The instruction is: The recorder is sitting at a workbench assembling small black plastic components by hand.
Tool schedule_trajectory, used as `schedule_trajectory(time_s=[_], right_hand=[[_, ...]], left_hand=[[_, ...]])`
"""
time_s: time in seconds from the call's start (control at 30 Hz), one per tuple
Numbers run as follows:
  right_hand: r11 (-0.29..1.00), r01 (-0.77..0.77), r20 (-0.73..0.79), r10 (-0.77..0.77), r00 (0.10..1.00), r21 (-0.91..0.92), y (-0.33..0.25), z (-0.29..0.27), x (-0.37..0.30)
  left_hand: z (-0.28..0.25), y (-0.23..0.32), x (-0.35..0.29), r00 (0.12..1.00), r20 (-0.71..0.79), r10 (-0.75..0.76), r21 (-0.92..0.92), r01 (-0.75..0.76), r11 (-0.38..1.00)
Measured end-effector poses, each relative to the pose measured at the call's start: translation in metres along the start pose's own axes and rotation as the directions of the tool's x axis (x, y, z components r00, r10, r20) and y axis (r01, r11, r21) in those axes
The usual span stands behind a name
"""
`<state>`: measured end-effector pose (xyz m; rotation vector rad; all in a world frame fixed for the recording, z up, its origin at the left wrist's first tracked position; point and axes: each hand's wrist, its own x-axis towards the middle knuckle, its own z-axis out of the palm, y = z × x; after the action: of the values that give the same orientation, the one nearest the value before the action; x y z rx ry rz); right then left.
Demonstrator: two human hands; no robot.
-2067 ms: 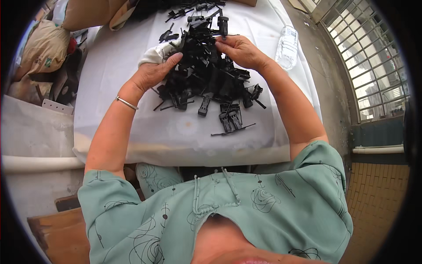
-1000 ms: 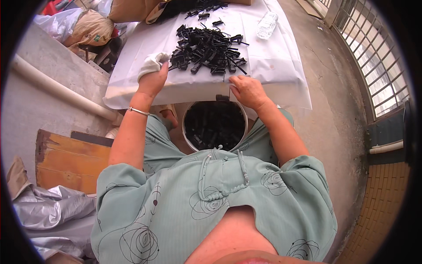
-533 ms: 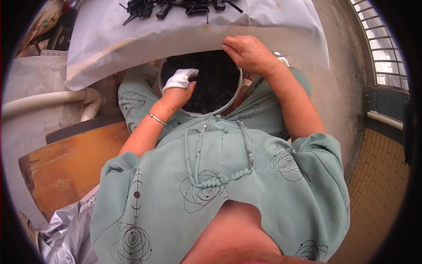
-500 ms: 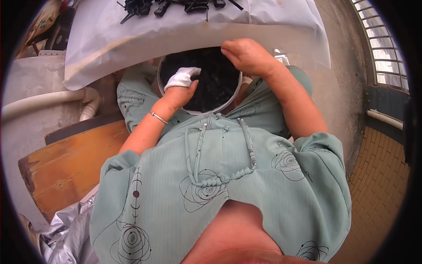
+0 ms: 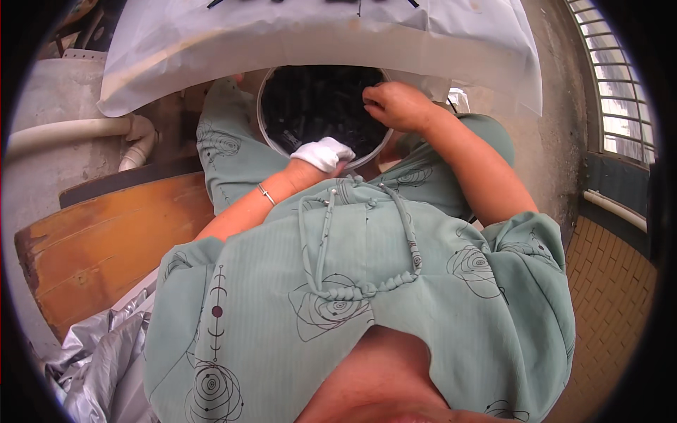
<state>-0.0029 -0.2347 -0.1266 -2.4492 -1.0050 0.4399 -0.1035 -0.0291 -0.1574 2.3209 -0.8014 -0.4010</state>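
Between my knees stands a round white bucket (image 5: 262, 121) filled with small black parts (image 5: 321, 102), too dark to make out singly. My left hand (image 5: 326, 155), partly covered by a white glove, is at the bucket's near rim; its fingers are mostly hidden. Bare and bent at the wrist, my right hand (image 5: 400, 106) hovers over the bucket's right side. Its fingers are curled together, and whatever is between them cannot be made out.
A table under a white plastic sheet (image 5: 317, 42) overhangs the bucket's far side, with black pieces at its far edge. To the left are a brown wooden board (image 5: 116, 240), a pale pipe (image 5: 70, 134) and silvery fabric (image 5: 106, 352). A barred window (image 5: 620, 84) is at right.
My left hand has drawn back toward me from the bucket's middle to its near rim. My right hand has shifted slightly right and nearer. The black pieces on the table have mostly left the view.
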Motion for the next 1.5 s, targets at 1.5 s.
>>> schedule_trajectory(time_s=[1.5], right_hand=[[0.755,0.315,-0.475,-0.005,0.880,0.575,-0.089,0.015,-0.019]], left_hand=[[-0.068,0.050,-0.014,0.805,-0.263,-0.531,-0.778,0.149,0.610]])
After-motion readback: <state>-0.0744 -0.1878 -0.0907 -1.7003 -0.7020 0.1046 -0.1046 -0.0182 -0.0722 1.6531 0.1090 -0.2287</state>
